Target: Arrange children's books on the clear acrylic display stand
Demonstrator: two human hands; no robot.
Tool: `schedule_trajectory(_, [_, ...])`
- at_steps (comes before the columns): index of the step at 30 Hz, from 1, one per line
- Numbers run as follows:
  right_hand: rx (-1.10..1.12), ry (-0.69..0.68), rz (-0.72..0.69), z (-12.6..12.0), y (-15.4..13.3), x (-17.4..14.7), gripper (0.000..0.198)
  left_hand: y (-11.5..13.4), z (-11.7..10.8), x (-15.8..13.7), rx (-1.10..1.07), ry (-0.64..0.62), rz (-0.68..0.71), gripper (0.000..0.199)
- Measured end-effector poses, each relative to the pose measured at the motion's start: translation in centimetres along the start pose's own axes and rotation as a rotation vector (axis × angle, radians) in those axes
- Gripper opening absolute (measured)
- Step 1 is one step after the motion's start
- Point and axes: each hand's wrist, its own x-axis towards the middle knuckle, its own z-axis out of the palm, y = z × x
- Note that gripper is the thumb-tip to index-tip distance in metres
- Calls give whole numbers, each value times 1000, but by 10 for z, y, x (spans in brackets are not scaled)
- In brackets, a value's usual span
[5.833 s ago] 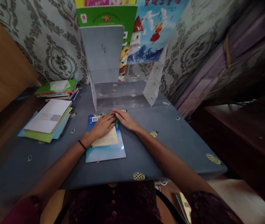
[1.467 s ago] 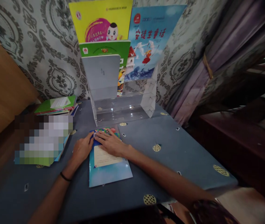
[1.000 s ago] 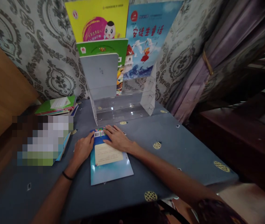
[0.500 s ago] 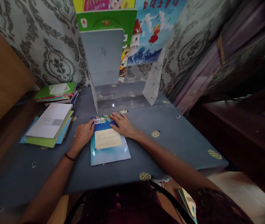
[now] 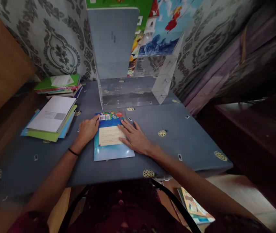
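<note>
A thin book [image 5: 113, 153] with a blue cover lies flat on the table, its barcode and a cream text panel facing up. At its upper left edge my left hand [image 5: 87, 130] is closed, fingers bent together on the book's border; the fingertips are partly hidden. My right hand [image 5: 136, 138] lies flat with fingers spread across the book's right side, touching the cover and part of the cream panel. Behind the book stands a clear acrylic rack [image 5: 160, 84] with large picture books in it, among them a grey-backed one [image 5: 115, 43] and a green one [image 5: 144, 16].
On the left is a pile of books with a white one [image 5: 52, 113] on top; behind it sits another pile topped by a green book [image 5: 40, 83]. The table [image 5: 171, 149] has a grey-blue cloth. Below its front edge, more books [image 5: 196, 205] lie at the right.
My right hand has slid from the book's top edge down toward me along its right side. My left hand keeps its place at the left edge. The view has tilted down slightly.
</note>
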Motion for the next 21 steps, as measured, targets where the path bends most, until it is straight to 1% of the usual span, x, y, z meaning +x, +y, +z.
schedule_trajectory(11, [12,3,-147,-11,-29,-47,55,3,-2,-3,7,4,1,48])
schedule_trajectory(14, [49,-24,-189,-13,-35,-52,53,3,-1,-3,-12,20,-4,48])
schedule_trajectory(17, [101,-59,-202,-16,-38,-52,51,0,-1,-4,-78,39,-4,46])
schedule_trajectory(21, [172,-31,-181,-16,-38,-50,48,-6,0,-9,-177,57,36,44])
